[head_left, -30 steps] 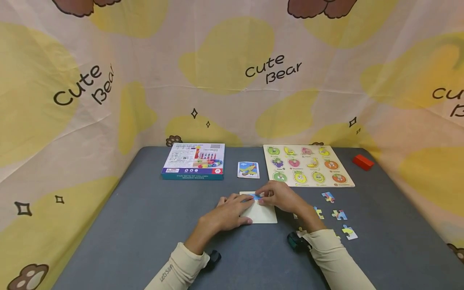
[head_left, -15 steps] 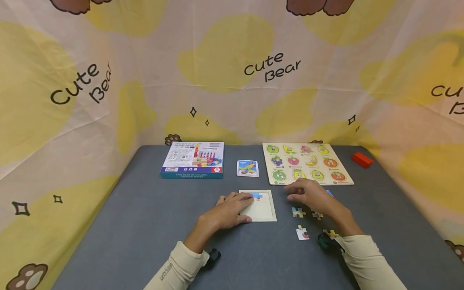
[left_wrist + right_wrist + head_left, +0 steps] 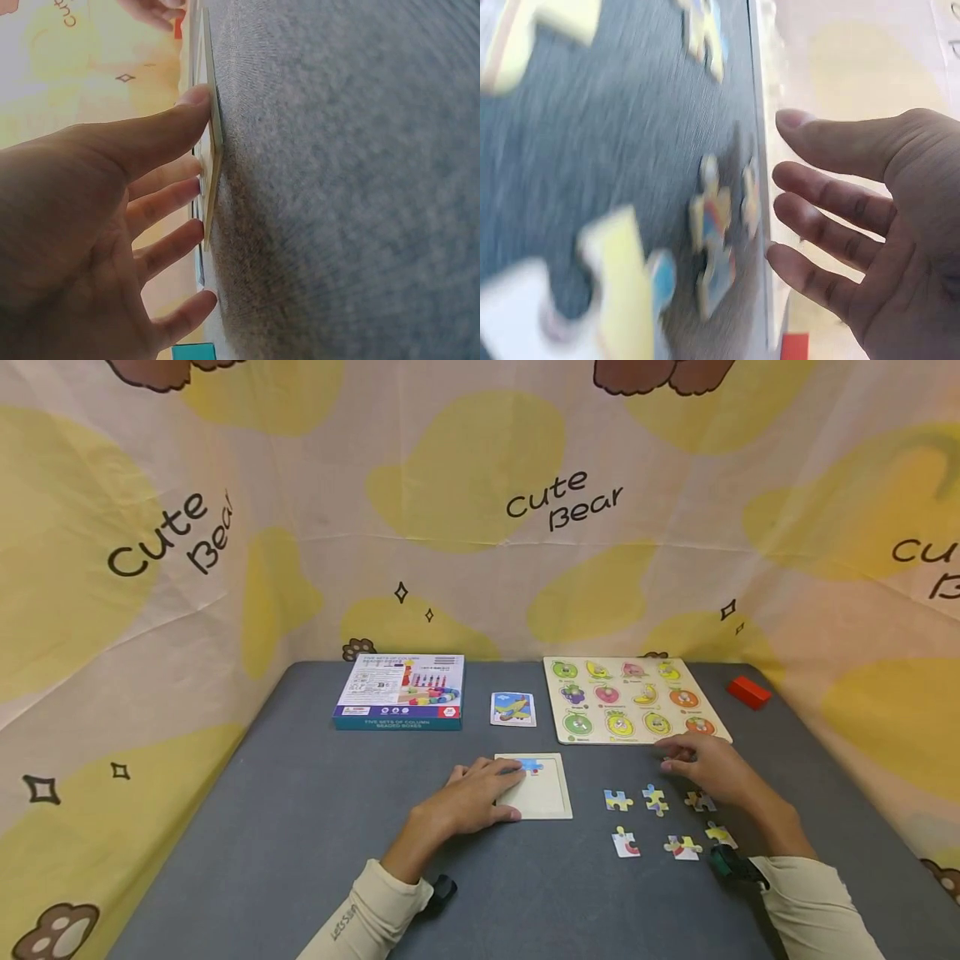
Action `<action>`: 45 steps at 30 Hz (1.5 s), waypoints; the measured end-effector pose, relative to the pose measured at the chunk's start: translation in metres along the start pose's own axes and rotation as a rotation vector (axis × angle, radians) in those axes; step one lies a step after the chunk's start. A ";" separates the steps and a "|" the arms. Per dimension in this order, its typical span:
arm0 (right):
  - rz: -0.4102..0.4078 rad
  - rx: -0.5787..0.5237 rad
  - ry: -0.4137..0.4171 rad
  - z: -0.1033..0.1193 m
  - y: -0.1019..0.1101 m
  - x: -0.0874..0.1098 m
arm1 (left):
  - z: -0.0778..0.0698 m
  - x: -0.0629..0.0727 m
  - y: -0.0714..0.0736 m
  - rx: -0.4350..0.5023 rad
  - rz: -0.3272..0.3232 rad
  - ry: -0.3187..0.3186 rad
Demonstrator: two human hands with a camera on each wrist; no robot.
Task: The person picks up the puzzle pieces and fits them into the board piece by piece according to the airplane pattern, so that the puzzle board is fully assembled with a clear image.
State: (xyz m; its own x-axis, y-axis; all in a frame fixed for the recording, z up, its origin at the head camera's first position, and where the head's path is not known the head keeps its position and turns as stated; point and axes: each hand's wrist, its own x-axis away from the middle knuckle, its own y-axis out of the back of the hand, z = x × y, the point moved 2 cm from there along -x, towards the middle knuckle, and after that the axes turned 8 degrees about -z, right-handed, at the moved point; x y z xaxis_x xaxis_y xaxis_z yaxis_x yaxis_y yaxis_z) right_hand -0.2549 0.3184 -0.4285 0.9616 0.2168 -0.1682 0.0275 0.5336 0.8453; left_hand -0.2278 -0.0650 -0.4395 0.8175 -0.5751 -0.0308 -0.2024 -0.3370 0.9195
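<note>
My left hand (image 3: 472, 797) rests on the left side of a cream square puzzle tray (image 3: 551, 797), fingers spread and thumb at the near edge. In the tray's upper part lies a blue puzzle piece (image 3: 533, 766), partly covered by my fingertips. My right hand (image 3: 708, 767) hovers over the far end of the loose pieces, thumb and fingers apart, holding nothing. Under it, in the right wrist view, one puzzle piece (image 3: 712, 232) lies near another piece (image 3: 751, 199). Several more loose jigsaw pieces (image 3: 655, 800) lie right of the tray.
A picture card with a yellow plane (image 3: 513, 709) lies behind the tray. At the back left is a boxed bead set (image 3: 399, 693). A wooden fruit board (image 3: 636, 701) lies at the back right, a red block (image 3: 748, 692) beyond it. Patterned cloth (image 3: 465, 510) surrounds the grey table (image 3: 300, 827).
My right hand has let go of the blue piece in the tray and moved right, over the loose pieces. My left hand stays on the tray.
</note>
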 end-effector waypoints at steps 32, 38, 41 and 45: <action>0.042 0.025 0.083 -0.038 0.009 0.005 | -0.001 0.002 0.002 0.010 0.012 -0.009; 0.021 0.063 0.033 -0.036 0.010 0.005 | -0.002 0.002 0.003 0.006 0.010 -0.011; 0.008 0.079 0.027 -0.036 0.010 0.006 | -0.002 0.002 0.003 0.003 0.009 -0.012; -0.014 0.101 0.024 -0.037 0.008 0.007 | -0.001 0.002 0.002 0.000 0.006 -0.010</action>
State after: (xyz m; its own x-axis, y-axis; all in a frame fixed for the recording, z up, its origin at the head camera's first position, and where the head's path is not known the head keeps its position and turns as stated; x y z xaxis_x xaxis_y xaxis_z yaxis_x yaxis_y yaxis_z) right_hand -0.2581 0.3539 -0.4415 0.9541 0.2300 -0.1918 0.0698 0.4522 0.8892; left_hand -0.2257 -0.0660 -0.4370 0.8106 -0.5848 -0.0298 -0.2069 -0.3336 0.9198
